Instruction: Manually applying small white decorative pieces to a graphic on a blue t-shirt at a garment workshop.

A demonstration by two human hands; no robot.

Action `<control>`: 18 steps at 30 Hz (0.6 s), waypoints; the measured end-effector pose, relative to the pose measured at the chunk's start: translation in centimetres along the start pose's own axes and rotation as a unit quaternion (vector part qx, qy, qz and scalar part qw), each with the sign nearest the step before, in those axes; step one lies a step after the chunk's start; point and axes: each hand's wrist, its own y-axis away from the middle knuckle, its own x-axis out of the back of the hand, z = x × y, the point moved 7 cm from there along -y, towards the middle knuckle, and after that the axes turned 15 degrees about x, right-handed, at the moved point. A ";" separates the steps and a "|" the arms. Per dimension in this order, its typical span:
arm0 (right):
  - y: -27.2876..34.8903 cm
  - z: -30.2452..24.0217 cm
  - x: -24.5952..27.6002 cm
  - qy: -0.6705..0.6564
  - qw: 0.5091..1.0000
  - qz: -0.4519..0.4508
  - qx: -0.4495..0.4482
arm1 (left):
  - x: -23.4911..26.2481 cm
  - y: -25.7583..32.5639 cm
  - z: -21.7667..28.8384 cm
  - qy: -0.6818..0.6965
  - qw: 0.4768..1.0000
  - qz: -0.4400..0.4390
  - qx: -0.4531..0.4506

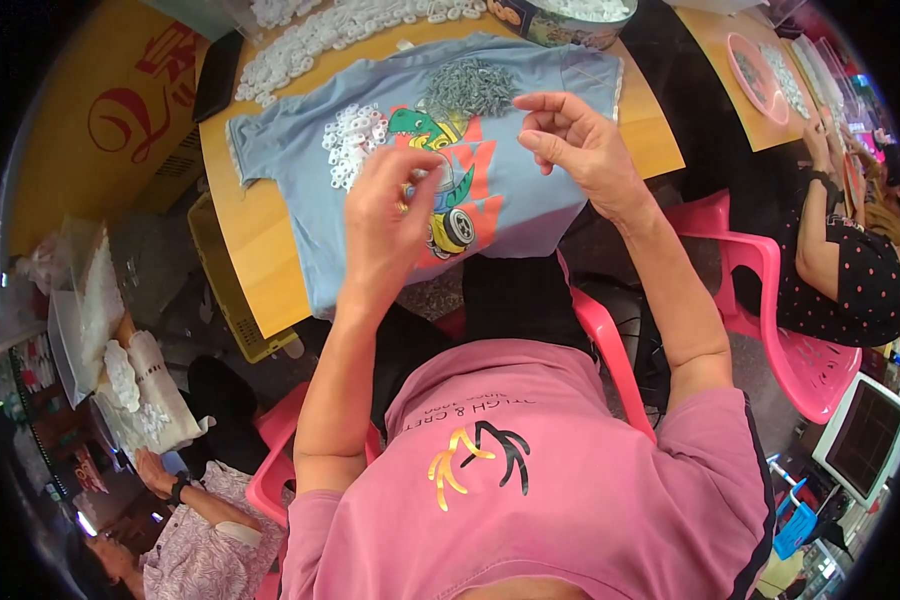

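Observation:
Above the near half of a light blue printed T-shirt spread on the table, my left hand is raised with thumb and fingers pinched together. Anything between its fingertips is hidden or too small to make out. My right hand hovers at the shirt's right side, thumb and forefinger apart, with nothing visible between them. Just beyond my left hand lies a pile of small white plastic pieces. A heap of small grey, shiny pieces rests on the shirt's far part, left of my right hand.
More white pieces cover the table's far edge, beside a round tin. A dark flat object lies at the table's left corner. Other people sit at left and right, near pink chairs. A yellow crate stands below the left edge.

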 end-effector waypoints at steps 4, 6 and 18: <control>0.5 0.1 -1.4 -0.034 0.999 -0.016 -0.005 | -4.2 -0.3 1.5 0.128 0.986 -0.102 0.029; 0.8 0.0 -2.1 -0.070 0.997 -0.033 -0.016 | -5.0 -0.4 1.5 0.121 0.987 -0.104 0.023; 2.0 1.1 -1.3 -0.124 0.990 0.031 -0.061 | -6.4 0.1 -0.5 0.223 0.957 -0.119 0.145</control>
